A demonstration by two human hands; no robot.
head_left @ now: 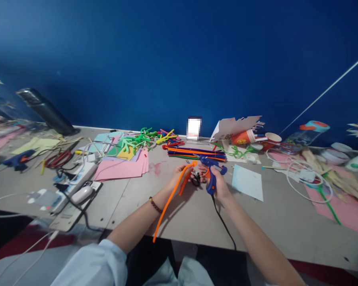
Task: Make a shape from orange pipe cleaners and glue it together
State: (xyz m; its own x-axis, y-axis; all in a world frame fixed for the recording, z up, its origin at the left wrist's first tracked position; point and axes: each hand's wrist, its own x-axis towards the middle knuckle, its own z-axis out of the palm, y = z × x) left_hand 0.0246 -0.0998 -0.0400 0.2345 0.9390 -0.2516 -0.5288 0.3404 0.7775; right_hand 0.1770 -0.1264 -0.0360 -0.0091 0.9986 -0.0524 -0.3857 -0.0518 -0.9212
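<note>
My left hand (179, 174) pinches a bent orange pipe cleaner (170, 198), whose long end hangs down past the table's front edge. Its curled top sits by my fingertips. In my right hand (219, 183) is a blue hot glue gun (211, 182), gripped by the handle, with its front end turned left toward the pipe cleaner. A black cord runs from the handle over the table edge. Black scissors (196, 179) lie between my two hands, partly hidden by them. Just behind, a bundle of purple and orange pipe cleaners (193, 152) rests on the table.
On the left are pink paper sheets (119, 169), green twisted pipe cleaners (140, 139), a power strip (74, 186) and another glue gun (18, 159). A light blue sheet (247, 182), paper cups (244, 137) and a white cable (289, 178) lie to the right. A phone-like screen (193, 128) stands at the back.
</note>
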